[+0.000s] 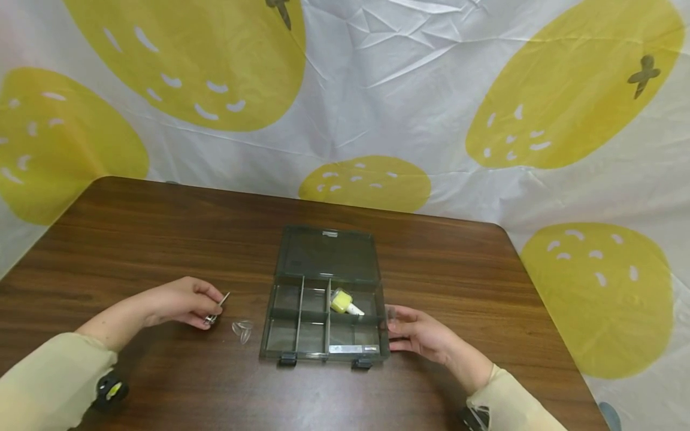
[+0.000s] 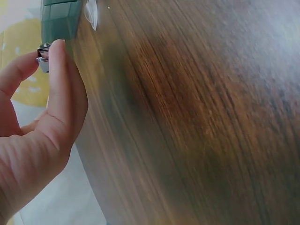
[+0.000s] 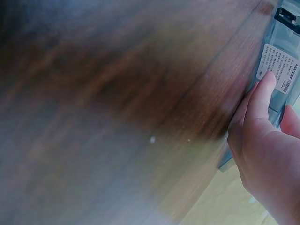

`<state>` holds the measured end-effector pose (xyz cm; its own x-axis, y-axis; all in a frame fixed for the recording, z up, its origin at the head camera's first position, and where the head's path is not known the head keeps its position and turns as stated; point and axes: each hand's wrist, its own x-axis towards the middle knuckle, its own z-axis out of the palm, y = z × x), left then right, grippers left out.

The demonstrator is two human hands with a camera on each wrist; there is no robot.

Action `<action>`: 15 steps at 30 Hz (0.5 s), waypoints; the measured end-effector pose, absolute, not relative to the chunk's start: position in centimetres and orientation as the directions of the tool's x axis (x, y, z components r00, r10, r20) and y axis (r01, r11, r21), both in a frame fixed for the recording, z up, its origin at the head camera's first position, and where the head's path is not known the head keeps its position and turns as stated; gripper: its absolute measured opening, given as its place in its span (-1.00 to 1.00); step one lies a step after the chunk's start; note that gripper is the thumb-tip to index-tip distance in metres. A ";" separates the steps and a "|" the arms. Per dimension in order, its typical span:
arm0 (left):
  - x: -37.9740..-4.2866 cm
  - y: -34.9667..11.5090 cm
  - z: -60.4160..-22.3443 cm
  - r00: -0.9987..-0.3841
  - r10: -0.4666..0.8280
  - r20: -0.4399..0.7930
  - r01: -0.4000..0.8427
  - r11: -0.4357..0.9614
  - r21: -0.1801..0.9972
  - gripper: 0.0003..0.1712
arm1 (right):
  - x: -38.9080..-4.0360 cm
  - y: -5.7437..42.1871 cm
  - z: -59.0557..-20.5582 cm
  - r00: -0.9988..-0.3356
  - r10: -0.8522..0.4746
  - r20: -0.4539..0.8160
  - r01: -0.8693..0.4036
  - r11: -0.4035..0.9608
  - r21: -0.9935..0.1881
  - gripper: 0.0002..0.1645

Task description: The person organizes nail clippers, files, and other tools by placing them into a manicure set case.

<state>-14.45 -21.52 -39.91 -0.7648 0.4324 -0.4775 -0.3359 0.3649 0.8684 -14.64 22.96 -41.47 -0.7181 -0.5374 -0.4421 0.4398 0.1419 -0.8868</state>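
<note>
My left hand [image 1: 188, 302] pinches a small silver nail clipper [image 2: 44, 57] between thumb and fingers, above the table left of the box. Several thin, clear, leaf-shaped pieces [image 1: 244, 330] lie between that hand and the box. The dark translucent divided box [image 1: 325, 353] lies on the table, its lid [image 1: 329, 257] folded back flat. Inside its far right compartment is a nail polish bottle [image 1: 342, 301], yellow with a white cap. My right hand [image 1: 423, 335] touches the box's right side with extended fingers. In the right wrist view one fingertip meets a printed label [image 3: 277, 66].
The box has several compartments, and a pale strip [image 1: 353, 349] shows at the front of the near right one. Two dark latches, including the left latch [image 1: 288, 359], project from the front edge. Behind the wooden table [image 1: 453, 257] hangs a lemon-patterned cloth [image 1: 399, 108].
</note>
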 end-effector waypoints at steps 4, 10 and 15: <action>-14.6 -21.2 -39.8 -0.757 0.444 -0.479 -0.348 0.346 0.871 -0.52 | -14.7 23.1 -41.5 -0.718 -0.538 -0.441 0.436 0.146 -0.888 -0.22; -15.0 -20.5 -39.7 -0.751 0.464 -0.470 -0.358 0.312 0.880 -0.52 | -14.7 23.1 -41.5 -0.718 -0.549 -0.427 0.424 0.141 -0.894 -0.23; -15.5 -19.4 -39.5 -0.748 0.473 -0.466 -0.373 0.282 0.884 -0.52 | -14.7 23.1 -41.6 -0.714 -0.553 -0.429 0.427 0.142 -0.893 -0.23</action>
<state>-15.48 -19.39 -39.53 -0.7481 0.4726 -0.4658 -0.3727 0.2817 0.8842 -14.73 23.12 -41.55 -0.7137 -0.5534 -0.4294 0.4271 0.1420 -0.8930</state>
